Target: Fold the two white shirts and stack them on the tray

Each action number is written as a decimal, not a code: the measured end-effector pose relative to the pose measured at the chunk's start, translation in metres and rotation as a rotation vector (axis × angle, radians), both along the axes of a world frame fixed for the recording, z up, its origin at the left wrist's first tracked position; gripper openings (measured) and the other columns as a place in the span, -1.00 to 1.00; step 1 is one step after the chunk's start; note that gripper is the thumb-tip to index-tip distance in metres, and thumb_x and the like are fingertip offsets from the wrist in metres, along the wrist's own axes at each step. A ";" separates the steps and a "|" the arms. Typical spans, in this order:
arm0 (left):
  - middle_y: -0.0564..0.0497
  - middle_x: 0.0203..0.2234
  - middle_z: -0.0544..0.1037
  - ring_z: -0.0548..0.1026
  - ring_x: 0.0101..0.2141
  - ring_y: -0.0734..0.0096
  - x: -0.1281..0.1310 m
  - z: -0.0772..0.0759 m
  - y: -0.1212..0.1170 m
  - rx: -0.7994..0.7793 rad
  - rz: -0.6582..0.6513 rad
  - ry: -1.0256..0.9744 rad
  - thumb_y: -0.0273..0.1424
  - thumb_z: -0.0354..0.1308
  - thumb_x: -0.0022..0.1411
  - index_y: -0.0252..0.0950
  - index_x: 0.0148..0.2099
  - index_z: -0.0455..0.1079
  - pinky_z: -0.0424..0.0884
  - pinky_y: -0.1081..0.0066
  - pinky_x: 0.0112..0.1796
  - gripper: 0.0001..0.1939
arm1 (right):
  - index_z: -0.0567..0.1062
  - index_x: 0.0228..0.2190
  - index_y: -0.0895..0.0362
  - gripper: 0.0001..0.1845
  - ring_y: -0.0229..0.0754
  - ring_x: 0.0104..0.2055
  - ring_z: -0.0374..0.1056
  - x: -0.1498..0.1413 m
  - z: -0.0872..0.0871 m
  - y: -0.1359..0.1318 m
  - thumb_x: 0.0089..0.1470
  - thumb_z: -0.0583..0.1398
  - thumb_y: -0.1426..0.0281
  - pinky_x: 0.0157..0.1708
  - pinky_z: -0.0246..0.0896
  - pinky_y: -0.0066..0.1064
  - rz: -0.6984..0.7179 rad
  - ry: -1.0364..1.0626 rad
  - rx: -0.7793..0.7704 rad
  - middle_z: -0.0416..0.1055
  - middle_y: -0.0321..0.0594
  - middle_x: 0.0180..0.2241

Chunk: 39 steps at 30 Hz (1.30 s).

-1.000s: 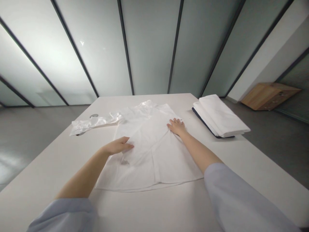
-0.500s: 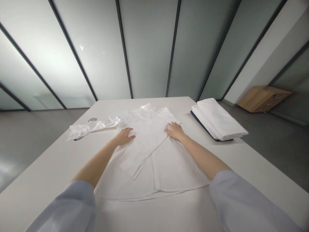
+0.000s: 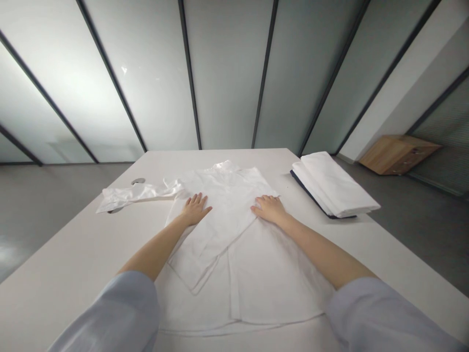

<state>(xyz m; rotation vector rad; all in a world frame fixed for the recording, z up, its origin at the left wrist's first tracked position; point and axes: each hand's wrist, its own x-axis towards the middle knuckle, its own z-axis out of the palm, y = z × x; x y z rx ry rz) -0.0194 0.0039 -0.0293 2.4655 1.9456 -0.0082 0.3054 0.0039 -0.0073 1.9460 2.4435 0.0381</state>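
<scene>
A white shirt lies spread on the table in front of me, its collar at the far end and its curved hem towards me. One sleeve stretches out to the left; the other seems folded diagonally across the body. My left hand rests flat on the left part of the shirt, fingers spread. On the right side, near the upper edge of the diagonal fold, my right hand lies flat with its fingers out. Neither hand grips the cloth.
A white table carries the shirt. At its right edge sits a stack of folded white cloth over something dark. A round metal table insert is near the left sleeve. A wooden cabinet stands on the floor beyond, and frosted glass panels line the back.
The shirt has shifted slightly towards me, its hem now lower in view. My left hand has moved a little to the right, and the fold beneath looks flatter and wider.
</scene>
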 end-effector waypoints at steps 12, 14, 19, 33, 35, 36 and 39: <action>-0.20 0.33 0.07 0.04 0.30 0.03 -0.001 -0.011 -0.028 0.099 -0.006 0.028 0.01 -0.24 0.36 -0.26 0.36 0.06 0.05 0.08 0.20 -0.32 | 0.43 0.02 0.16 -0.57 0.00 0.03 0.35 0.023 0.005 0.119 0.16 0.07 0.27 -0.06 0.22 -0.29 -0.353 0.306 0.053 0.43 0.01 0.00; -0.20 0.33 0.07 0.04 0.30 0.03 -0.001 -0.011 -0.030 0.091 -0.005 0.026 0.01 -0.25 0.36 -0.26 0.37 0.05 0.05 0.07 0.20 -0.32 | 0.47 -0.03 0.16 -0.58 0.06 0.05 0.34 0.018 0.001 0.131 0.16 0.06 0.24 -0.05 0.22 -0.21 -0.416 0.295 0.034 0.42 0.05 0.00; -0.20 0.33 0.06 0.01 0.31 0.06 0.000 -0.009 -0.034 0.074 0.004 0.022 0.00 -0.26 0.36 -0.27 0.37 0.05 0.03 0.07 0.21 -0.32 | 0.48 -0.05 0.16 -0.62 0.08 0.06 0.32 0.017 -0.004 0.142 0.21 0.01 0.33 -0.02 0.19 -0.15 -0.475 0.270 0.032 0.43 0.06 -0.02; -0.15 0.34 0.05 0.00 0.31 0.08 0.001 -0.006 -0.028 0.058 0.019 -0.005 0.03 -0.24 0.35 -0.24 0.37 0.04 0.01 0.10 0.22 -0.31 | 0.23 0.19 0.16 -0.37 0.11 0.23 0.09 0.024 0.007 0.078 0.24 -0.08 0.07 0.15 0.01 -0.09 -0.114 0.107 0.077 0.18 0.08 0.22; -0.15 0.35 0.03 -0.01 0.32 0.08 0.000 -0.004 -0.023 0.035 0.022 0.003 0.03 -0.24 0.34 -0.23 0.38 0.02 0.00 0.10 0.22 -0.30 | 0.17 0.23 0.15 -0.29 0.12 0.29 0.01 0.027 0.000 0.053 0.22 -0.09 -0.01 0.19 -0.05 -0.08 -0.088 0.077 0.023 0.09 0.08 0.27; -0.15 0.35 0.01 -0.02 0.32 0.09 -0.001 -0.003 -0.021 0.025 0.022 0.007 0.04 -0.25 0.34 -0.24 0.38 0.01 0.00 0.11 0.23 -0.29 | 0.14 0.25 0.14 -0.26 0.12 0.31 -0.03 0.028 -0.005 0.041 0.21 -0.10 -0.04 0.21 -0.08 -0.07 -0.086 0.066 -0.007 0.04 0.08 0.30; -0.15 0.35 -0.01 -0.03 0.32 0.09 -0.002 0.000 -0.013 0.004 0.022 0.010 0.03 -0.26 0.34 -0.24 0.39 -0.01 -0.02 0.10 0.23 -0.29 | 0.07 0.29 0.12 -0.21 0.12 0.36 -0.15 0.033 -0.018 0.012 0.21 -0.14 -0.08 0.25 -0.19 -0.03 -0.066 0.043 -0.077 -0.09 0.05 0.35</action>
